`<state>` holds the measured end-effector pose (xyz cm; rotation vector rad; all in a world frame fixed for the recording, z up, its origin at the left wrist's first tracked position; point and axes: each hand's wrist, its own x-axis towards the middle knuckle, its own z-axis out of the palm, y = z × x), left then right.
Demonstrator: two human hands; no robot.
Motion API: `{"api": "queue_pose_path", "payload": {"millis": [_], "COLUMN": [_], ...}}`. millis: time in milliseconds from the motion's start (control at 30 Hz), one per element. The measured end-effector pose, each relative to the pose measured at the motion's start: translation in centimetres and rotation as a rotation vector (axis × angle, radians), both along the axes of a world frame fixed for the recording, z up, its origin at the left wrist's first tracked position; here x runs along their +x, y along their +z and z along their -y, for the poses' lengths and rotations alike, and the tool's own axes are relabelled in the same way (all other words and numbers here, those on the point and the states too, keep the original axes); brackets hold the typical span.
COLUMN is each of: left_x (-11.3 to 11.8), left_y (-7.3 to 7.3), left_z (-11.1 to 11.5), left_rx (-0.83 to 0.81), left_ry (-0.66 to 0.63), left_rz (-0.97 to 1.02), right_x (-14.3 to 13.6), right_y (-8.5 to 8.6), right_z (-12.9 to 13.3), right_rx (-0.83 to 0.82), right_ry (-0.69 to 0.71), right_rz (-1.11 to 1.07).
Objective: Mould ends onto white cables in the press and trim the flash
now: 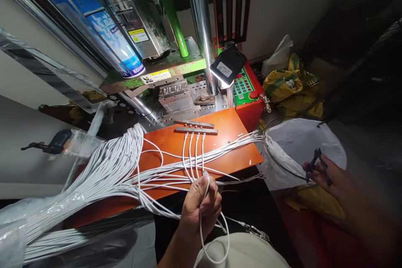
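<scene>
Nearest, a white cable (228, 240) is pinched between the thumb and curled fingers of the left hand (202, 199), its tip raised at the front edge of the orange board (230, 127), while the dark cutters (317, 161) are held in loosely bent fingers of the right hand (329, 176), beyond the board's right end, before the white bag (323, 138). Farther back, four cable ends are met by a metal bar (196, 130), with bare board left to its right; behind the rear edge, the metal block (176, 96) is seated on the press.
</scene>
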<state>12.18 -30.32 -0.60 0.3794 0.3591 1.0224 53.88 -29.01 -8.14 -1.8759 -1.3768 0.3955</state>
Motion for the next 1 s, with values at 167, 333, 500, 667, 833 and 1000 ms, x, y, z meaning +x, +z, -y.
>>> {"api": "queue_pose_path", "payload": {"millis": [167,333,500,667,833,1000], "left_x": [0.8,1.5,1.3,0.8,0.6,0.6], "left_y": [-0.3,-0.4,-0.1,-0.2,-0.8,-1.0], "left_z": [-0.3,-0.3,0.1,0.4,0.3,0.2], "left_rx": [0.037,0.082,0.068,0.046,0.020,0.023], "left_ry": [-0.012,-0.131,-0.118,-0.086,-0.111,-0.126], "left_rz": [-0.028,0.006,-0.054,-0.084,-0.048,0.020], "right_x": [-4.7,-13.5,-19.4,-20.7,-20.8,-20.9], "right_y": [0.6,4.5,7.1,7.2,7.1,6.8], "right_z": [1.5,2.4,2.4,1.5,1.1,1.1], "right_rx": [-0.186,-0.078,0.298,0.431,0.450,0.424], "right_ry": [-0.158,0.394,0.701,0.706,0.711,0.760], "right_rz": [-0.658,-0.416,0.137,0.298,0.363,0.287]}}
